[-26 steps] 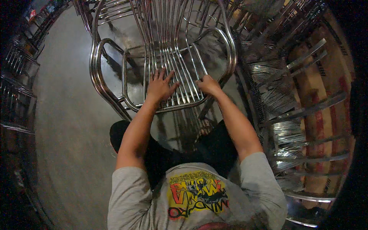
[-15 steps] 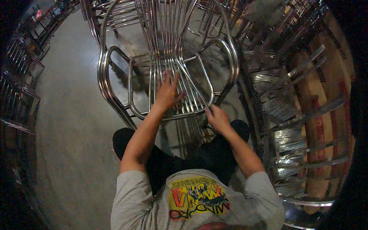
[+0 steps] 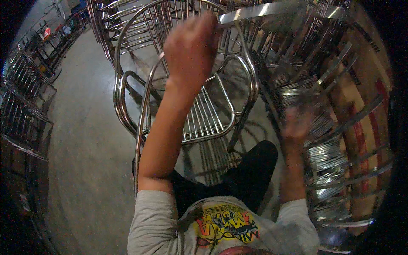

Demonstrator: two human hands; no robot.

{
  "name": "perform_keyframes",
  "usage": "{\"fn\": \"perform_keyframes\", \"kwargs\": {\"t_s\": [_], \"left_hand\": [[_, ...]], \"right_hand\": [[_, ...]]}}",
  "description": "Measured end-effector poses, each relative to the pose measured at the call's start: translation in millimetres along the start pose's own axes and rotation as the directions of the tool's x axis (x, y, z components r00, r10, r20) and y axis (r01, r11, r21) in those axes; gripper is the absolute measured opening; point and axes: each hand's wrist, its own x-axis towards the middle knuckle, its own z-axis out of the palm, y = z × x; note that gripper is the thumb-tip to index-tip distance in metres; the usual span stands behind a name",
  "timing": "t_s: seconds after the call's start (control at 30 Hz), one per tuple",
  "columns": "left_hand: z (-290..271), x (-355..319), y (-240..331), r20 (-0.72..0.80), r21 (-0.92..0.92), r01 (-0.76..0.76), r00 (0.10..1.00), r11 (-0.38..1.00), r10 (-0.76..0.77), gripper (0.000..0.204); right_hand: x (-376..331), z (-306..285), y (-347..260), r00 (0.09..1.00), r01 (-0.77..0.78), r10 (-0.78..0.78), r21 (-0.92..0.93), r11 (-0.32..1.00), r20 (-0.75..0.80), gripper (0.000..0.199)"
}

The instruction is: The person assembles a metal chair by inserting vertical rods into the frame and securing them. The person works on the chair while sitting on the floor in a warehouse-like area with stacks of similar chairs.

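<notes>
My left hand [image 3: 191, 51] is raised over the chair's backrest, its fingers closed on a long, thin shiny metal strip [image 3: 255, 12]. One length of the strip runs off to the right; a curved length coming down beside my left forearm appears to be its other end. Beneath stands a metal chair [image 3: 253, 85] of bent shiny tubing, with arm loops and a seat of slats [image 3: 212, 114]. My forearm hides part of the seat and back. Out to the right, my right hand [image 3: 297, 123] is smeared by motion near a pile of short metal pieces [image 3: 325, 163]; its fingers cannot be made out.
Stacked metal frames [image 3: 127, 25] stand behind the chair, and more chair frames [image 3: 25, 100] line the left side. Brown cardboard [image 3: 361, 127] with red bands lies at the far right, crossed by metal strips [image 3: 365, 114]. Grey concrete floor [image 3: 85, 148] spreads to the left.
My left hand has risen from the seat slats and now grips a long strip. My right hand has left the seat's front edge and moved right. The slats crossing over the seat are no longer seen.
</notes>
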Motion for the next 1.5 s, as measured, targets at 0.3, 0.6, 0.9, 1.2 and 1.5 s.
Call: {"fn": "perform_keyframes", "kwargs": {"t_s": [0.3,0.6,0.9,1.2,1.5], "left_hand": [[-4.3,85.6,-6.5,-0.321,-0.769,0.175,0.725,0.614,-0.609,0.022],[97.9,-228.8,-80.4,0.889,0.270,0.397,0.246,0.877,-0.385,0.061],[80.1,-306.8,-67.5,0.846,0.315,0.228,0.373,0.921,-0.382,0.059],[77.6,-306.0,-66.8,0.848,0.327,0.220,0.362,0.919,-0.388,0.060],[78.4,-301.3,-63.9,0.841,0.336,0.235,0.361,0.912,-0.403,0.060]], "right_hand": [[-98.6,110.7,-210.2,0.400,-0.871,-0.077,0.353,-0.341,0.913,0.045],[-111.2,92.3,-95.3,-0.134,-0.991,0.227,-0.125,-0.057,0.965,0.041],[-105.4,140.9,-25.7,-0.220,-0.963,0.193,-0.244,0.113,0.956,0.017],[-82.1,176.9,-24.5,-0.240,-0.944,0.205,-0.277,0.179,0.949,0.024],[-69.9,175.4,-27.4,-0.298,-0.953,0.147,-0.303,0.006,0.943,0.022]]}}
